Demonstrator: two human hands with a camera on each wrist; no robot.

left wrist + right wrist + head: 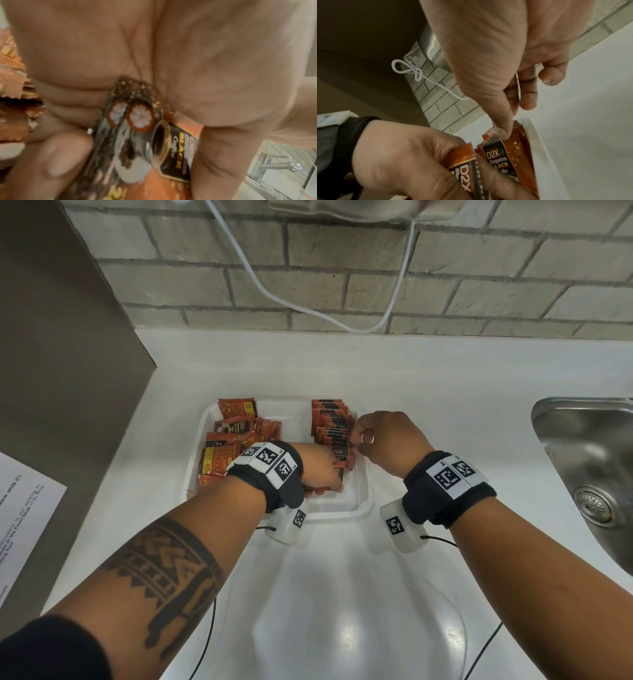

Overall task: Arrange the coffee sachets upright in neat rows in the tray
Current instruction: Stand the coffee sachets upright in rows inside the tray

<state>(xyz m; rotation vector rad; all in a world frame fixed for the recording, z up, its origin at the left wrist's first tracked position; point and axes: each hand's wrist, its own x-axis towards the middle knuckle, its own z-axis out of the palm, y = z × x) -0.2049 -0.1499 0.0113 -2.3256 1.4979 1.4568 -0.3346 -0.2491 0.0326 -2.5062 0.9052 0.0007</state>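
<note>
A white tray (363, 508) sits on the white counter. Loose orange coffee sachets (236, 440) lie piled in its left half. A row of upright sachets (334, 422) fills its right side. My left hand (329, 484) is low over the tray's near right part and grips a few sachets (142, 142) between thumb and fingers. My right hand (358, 445) is at the row's near end, thumb and forefinger pinching the top edge of the front sachet (498, 161). In the right wrist view my left hand (419, 155) holds its sachets (465, 166) just beside that front sachet, near the tray rim (539, 148).
A steel sink (589, 460) is set into the counter at the right, with a tap (274, 165). A white cable (308, 309) hangs along the brick wall behind. A brown panel (51, 337) stands at the left, with a printed sheet (24, 518) below it.
</note>
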